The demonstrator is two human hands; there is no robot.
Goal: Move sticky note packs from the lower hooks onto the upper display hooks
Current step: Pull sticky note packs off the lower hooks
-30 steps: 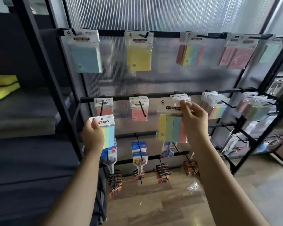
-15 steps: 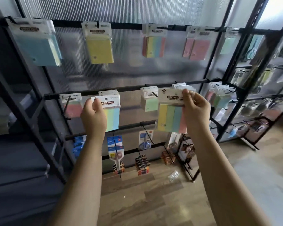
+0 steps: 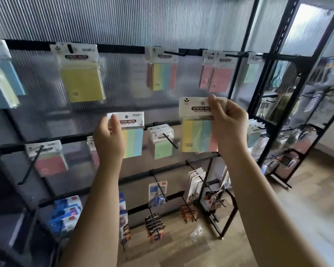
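Both packs have come up since a second ago — the right hand [image 3: 228,122] now pinches its striped pack [image 3: 198,125] by the white header card just below the upper rail [image 3: 121,49], where before it sat level with the lower rail [image 3: 162,125]. The left hand [image 3: 109,140] has risen too, fingers and thumb closed on the header of a second striped pack [image 3: 132,134], which hangs free in front of the lower rail. So both packs look off their lower hooks and only the hanging remains. The nearest fitting place for the right pack seems to be the upper hook [image 3: 176,53] with a matching striped pack [image 3: 162,71] — its punched hole must meet the hook's tip. Left of that hangs a yellow pack [image 3: 82,79]; to the right, pink packs [image 3: 217,74]. A long bare hook [image 3: 170,140] juts toward the viewer from the green packs [image 3: 161,144] between the hands, and could snag a sleeve of plastic.
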